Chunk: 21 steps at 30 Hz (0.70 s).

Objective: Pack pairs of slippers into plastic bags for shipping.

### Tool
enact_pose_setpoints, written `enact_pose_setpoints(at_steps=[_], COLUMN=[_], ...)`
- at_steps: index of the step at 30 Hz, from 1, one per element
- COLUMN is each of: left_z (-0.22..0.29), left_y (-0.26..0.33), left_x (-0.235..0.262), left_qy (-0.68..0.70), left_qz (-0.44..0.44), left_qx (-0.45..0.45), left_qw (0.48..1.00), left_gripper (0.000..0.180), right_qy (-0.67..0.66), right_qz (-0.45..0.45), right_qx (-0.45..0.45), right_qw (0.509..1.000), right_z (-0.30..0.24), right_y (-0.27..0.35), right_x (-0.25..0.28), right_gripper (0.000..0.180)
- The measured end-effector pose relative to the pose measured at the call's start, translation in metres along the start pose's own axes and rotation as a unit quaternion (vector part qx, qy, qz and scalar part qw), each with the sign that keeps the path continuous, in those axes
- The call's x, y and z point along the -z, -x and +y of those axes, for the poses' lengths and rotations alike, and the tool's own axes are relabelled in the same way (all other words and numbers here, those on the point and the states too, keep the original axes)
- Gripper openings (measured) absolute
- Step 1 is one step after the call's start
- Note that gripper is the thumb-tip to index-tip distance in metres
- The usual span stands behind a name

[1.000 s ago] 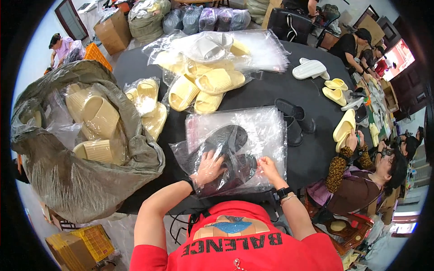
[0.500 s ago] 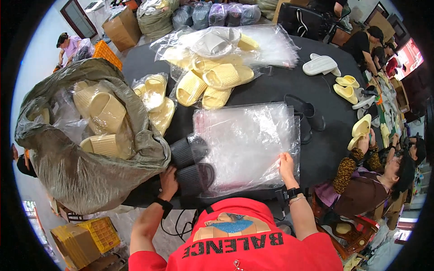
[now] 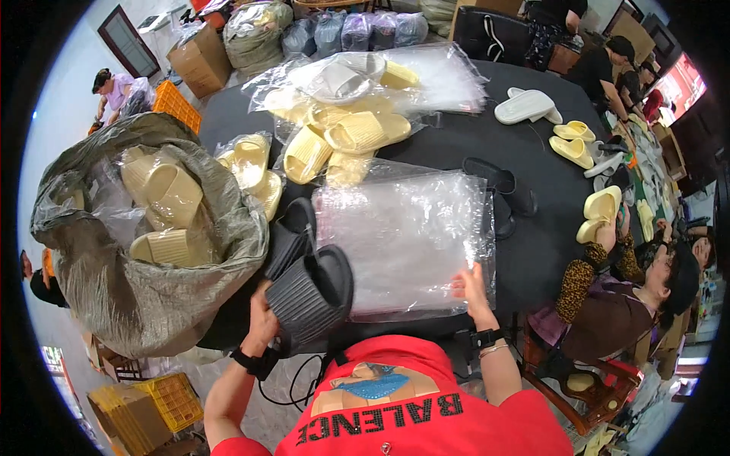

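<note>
Bagging step: my left hand [image 3: 262, 327] grips the black slides [image 3: 308, 292] at 8 o'clock, right hand [image 3: 470, 285] flat and unclenched on clear bags [image 3: 403, 243]; next, open the top one.

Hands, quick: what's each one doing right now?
Left hand: closed on black slippers.
Right hand: open, fingers resting on the plastic bags.

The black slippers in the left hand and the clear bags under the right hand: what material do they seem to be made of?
The black slippers look like soft moulded foam or rubber: matte, thick, with ribbed straps. The left hand grips them from below. The clear bags look like thin plastic film: see-through, glossy, wrinkled, with bright glare. The right hand rests on their edge.
</note>
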<state>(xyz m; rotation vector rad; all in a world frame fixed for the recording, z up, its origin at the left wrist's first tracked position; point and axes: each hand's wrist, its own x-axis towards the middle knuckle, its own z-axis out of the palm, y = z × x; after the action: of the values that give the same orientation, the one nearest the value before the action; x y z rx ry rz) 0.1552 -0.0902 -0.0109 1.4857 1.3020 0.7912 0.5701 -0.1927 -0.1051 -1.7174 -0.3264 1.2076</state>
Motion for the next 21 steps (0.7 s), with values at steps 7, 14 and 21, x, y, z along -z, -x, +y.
enact_pose_setpoints(at_steps=[7, 14, 21], left_z=[0.059, -0.007, -0.058], left_y=[-0.064, -0.104, -0.125], left_x=[-0.120, -0.221, -0.153], left_qy=[-0.252, -0.471, -0.499], left_qz=[-0.065, -0.193, -0.041], left_qx=[-0.268, -0.179, -0.123], left_qw=[0.928, 0.842, 0.857], left_gripper=[0.029, 0.030, 0.014], right_qy=[0.041, 0.083, 0.056], right_qz=[-0.166, -0.140, -0.143], right_qx=[0.028, 0.006, 0.024], right_qw=[0.985, 0.987, 0.988], right_z=[0.025, 0.060, 0.055], right_y=[0.017, 0.005, 0.007], right_x=[0.002, -0.002, 0.010], right_gripper=[0.071, 0.069, 0.064])
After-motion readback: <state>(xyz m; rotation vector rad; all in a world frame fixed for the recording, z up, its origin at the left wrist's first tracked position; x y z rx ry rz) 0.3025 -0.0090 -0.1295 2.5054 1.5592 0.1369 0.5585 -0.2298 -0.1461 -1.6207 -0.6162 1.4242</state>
